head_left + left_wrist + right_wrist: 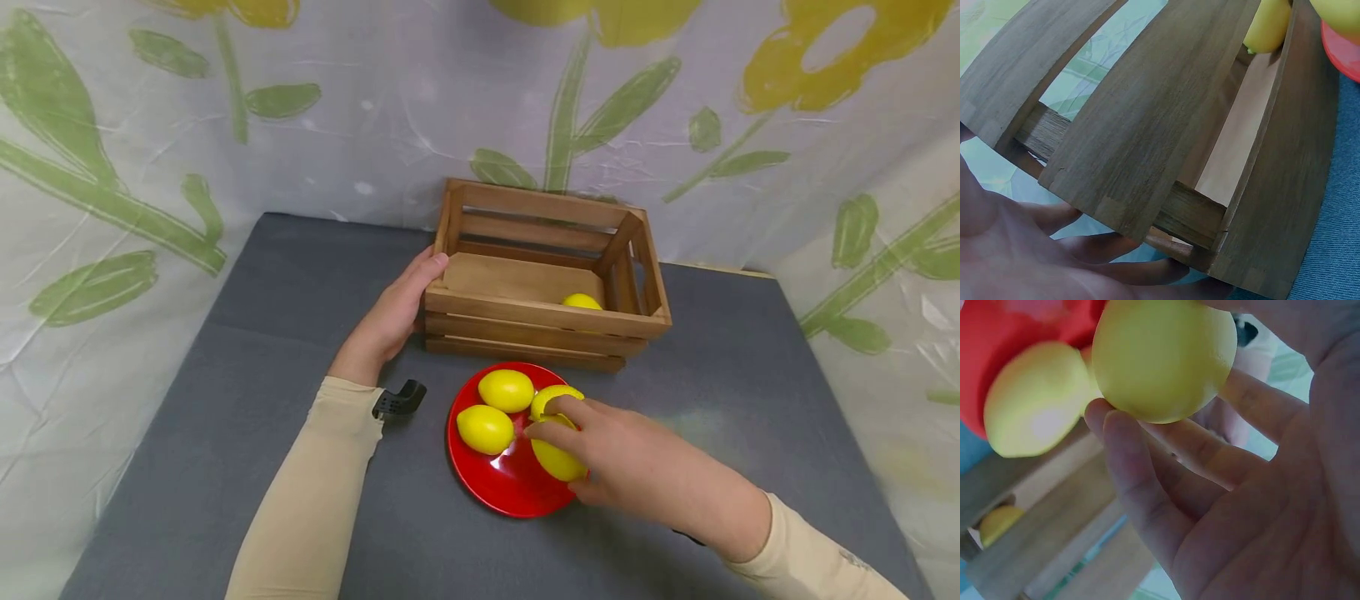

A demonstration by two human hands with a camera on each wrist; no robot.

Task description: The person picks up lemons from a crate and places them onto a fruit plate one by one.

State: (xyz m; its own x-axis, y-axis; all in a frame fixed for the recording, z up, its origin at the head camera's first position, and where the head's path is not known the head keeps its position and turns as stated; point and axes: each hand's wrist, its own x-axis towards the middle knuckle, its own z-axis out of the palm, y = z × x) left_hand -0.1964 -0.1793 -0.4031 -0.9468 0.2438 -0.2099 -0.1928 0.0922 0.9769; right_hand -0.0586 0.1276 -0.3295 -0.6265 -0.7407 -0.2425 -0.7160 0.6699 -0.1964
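Observation:
My left hand (pixel 393 312) holds the left end of a slatted wooden crate (pixel 536 312), thumb at the top rim and fingers along the outer side. One lemon (pixel 582 301) lies inside the crate toward the right. In front of it is a round red plate (pixel 498 492). My right hand (pixel 622 450) grips a lemon (pixel 1163 359) over the plate's right side, fingers and thumb around it. Another lemon (pixel 551 398) sits just behind, partly covered by my fingers. On the plate's left half are a rear lemon (pixel 506 391) and a front lemon (pixel 485 429).
A dark grey table (pixel 300 292) carries the crate and plate. Behind and beside it hangs a pale sheet (pixel 375 100) printed with yellow flowers and green leaves. The crate stands near the table's back edge, close to the sheet.

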